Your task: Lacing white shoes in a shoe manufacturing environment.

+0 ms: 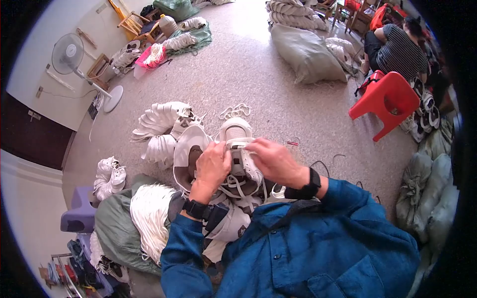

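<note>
A white shoe upper (235, 130) with a grey tongue stands in front of me, its toe pointing away. A white shoelace (239, 141) crosses it near the toe. My left hand (212, 166) is closed at the upper's left edge, fingertips pinched at the lace. From the right side, my right hand (278, 160) pinches the lace too, its fingers slightly blurred. Loose lace ends hang over the lower part of the upper. Another white upper with a grey-brown lining (184, 151) lies just left of my left hand, partly behind it.
Nested white uppers (161, 119) sit on the floor ahead left. A bundle of white laces (150, 211) lies on a green sack (114, 218) at my left. Farther off are a fan (69, 52), a stuffed sack (308, 54), a red stool (390, 102) and a seated person (400, 54).
</note>
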Tool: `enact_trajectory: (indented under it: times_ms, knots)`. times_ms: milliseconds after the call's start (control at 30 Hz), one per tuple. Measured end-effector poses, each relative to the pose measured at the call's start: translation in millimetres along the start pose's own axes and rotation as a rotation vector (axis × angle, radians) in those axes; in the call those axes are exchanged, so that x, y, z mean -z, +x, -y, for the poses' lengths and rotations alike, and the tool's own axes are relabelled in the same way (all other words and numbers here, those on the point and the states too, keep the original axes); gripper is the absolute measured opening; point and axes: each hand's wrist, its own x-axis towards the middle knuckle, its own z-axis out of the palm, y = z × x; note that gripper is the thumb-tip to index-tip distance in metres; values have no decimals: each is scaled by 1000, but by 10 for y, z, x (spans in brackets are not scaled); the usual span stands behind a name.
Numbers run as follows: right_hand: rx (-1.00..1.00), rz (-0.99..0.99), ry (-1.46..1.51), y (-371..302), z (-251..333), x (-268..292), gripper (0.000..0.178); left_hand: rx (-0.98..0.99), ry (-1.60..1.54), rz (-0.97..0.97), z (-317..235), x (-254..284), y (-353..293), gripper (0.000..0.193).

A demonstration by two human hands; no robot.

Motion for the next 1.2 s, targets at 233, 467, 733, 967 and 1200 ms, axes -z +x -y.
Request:
enact_trajectory:
  times_ms: [233,467,733,967,1200]
  knots:
    - [82,235,-165,177,-222,-413,16,-15,24,7,78,-41,33,25]
    - [122,357,-139,71,-225,-381,16,-109,93,-67,67,-70,-47,29]
    - [78,361,-163,92,-234,-447,25,-178,385,-156,129,-309,-38,33]
    - [-15,397,-101,105,-255,-433,24,-94,359,-47,110,-208,-2,23]
    - [-149,209,8,197,-288,-545,22,-219,309,-138,168,-109,31,13]
